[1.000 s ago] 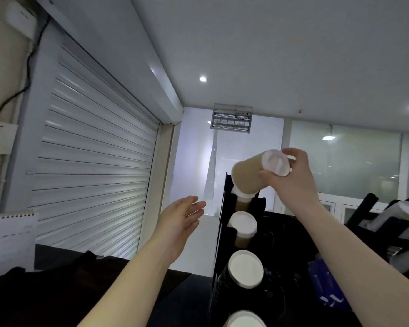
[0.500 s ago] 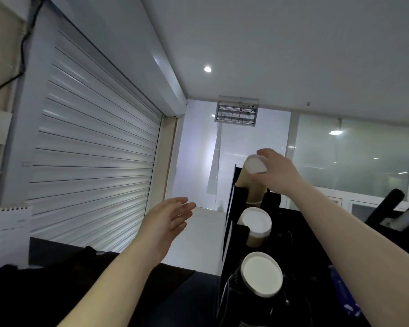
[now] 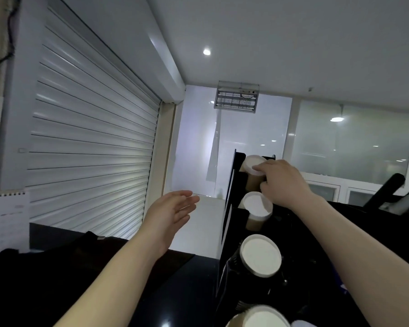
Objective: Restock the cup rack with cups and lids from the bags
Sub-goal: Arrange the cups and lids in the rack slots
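At the far slot, the cups (image 3: 252, 164) are gripped by the right hand (image 3: 284, 182), fingers curled over their white top. Tilted overhead a second ago, they are now seated in the rack (image 3: 230, 192). The left hand (image 3: 172, 213) is held spread, apart.

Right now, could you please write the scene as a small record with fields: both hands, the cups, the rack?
left hand: open, fingers relaxed, in the air left of the rack, holds nothing
right hand: fingers curled on the farthest cup
farthest cup: brown, white end up, in the rack's far slot
cup rack: black, four cups show in a row
second cup: brown, white end
third cup: black, white end
nearest cup: cut by the frame edge
roller shutter: closed, at left
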A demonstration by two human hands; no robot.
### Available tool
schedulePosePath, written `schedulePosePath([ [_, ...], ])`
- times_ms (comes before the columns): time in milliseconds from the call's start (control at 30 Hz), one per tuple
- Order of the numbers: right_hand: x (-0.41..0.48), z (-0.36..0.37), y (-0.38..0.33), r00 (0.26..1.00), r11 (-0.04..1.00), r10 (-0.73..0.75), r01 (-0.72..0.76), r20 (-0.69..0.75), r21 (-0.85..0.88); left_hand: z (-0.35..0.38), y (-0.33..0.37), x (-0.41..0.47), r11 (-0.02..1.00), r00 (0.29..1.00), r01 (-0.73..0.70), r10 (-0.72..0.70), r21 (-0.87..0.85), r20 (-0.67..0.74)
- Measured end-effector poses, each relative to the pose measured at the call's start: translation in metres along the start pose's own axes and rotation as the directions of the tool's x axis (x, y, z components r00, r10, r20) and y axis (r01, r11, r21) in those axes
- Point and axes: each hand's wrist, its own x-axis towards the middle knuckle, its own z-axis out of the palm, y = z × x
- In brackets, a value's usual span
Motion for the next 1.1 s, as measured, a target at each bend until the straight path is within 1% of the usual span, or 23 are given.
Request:
schedulePosePath([
  [100,-0.002,-0.005,-0.005,0.999,1.0,0.015,-0.014,0.052,-0.018,0.007,0.003,-0.009,0.999,1.0,-0.01,0.009,0.043,0.016],
  [167,-0.012,-0.008,-0.008,0.996,0.998,0.039,-0.043,0.076,0.053,0.011,0.008,-0.018,0.992,0.998,-0.049,0.044,0.118,0.042],
  [233,-0.029,-0.012,-0.012,0.999,0.987,0.02,-0.026,0.044,0.155,0.015,0.017,-0.029,0.956,0.989,-0.145,0.129,0.256,0.078],
  [267,-0.039,-0.016,-0.015,1.0,0.979,-0.004,0.001,0.01,0.206,0.017,0.022,-0.036,0.915,0.975,-0.222,0.197,0.337,0.105],
  [333,-0.064,-0.029,-0.023,0.999,0.935,-0.027,0.042,-0.047,0.353,0.021,0.03,-0.053,0.799,0.923,-0.385,0.333,0.463,0.194],
  [400,-0.095,-0.044,-0.035,0.997,0.863,-0.022,0.059,-0.079,0.502,0.024,0.032,-0.074,0.695,0.869,-0.494,0.404,0.523,0.285],
  [433,-0.112,-0.053,-0.041,0.995,0.839,-0.026,0.073,-0.093,0.539,0.025,0.031,-0.085,0.65,0.85,-0.527,0.416,0.548,0.324],
  [533,-0.163,-0.075,-0.061,0.993,0.801,-0.057,0.108,-0.105,0.589,0.031,0.025,-0.118,0.519,0.802,-0.597,0.416,0.612,0.429],
  [667,-0.224,-0.093,-0.078,0.993,0.755,-0.074,0.116,-0.093,0.645,0.041,0.02,-0.16,0.393,0.748,-0.662,0.41,0.638,0.523],
  [733,-0.251,-0.096,-0.082,0.995,0.769,-0.062,0.099,-0.08,0.632,0.045,0.014,-0.177,0.304,0.721,-0.685,0.411,0.662,0.558],
  [800,-0.275,-0.093,-0.081,0.997,0.79,-0.049,0.073,-0.057,0.608,0.048,0.005,-0.191,0.2,0.713,-0.682,0.397,0.703,0.578],
  [933,-0.314,-0.079,-0.067,1.0,0.802,0.025,-0.024,0.007,0.596,0.05,-0.024,-0.217,0.014,0.668,-0.693,0.388,0.721,0.635],
  [1000,-0.331,-0.07,-0.057,0.998,0.811,0.049,-0.057,0.03,0.583,0.054,-0.04,-0.23,-0.048,0.667,-0.68,0.374,0.732,0.645],
  [1100,-0.348,-0.057,-0.037,0.996,0.831,0.05,-0.084,0.078,0.55,0.062,-0.066,-0.246,-0.146,0.686,-0.647,0.316,0.748,0.655],
])
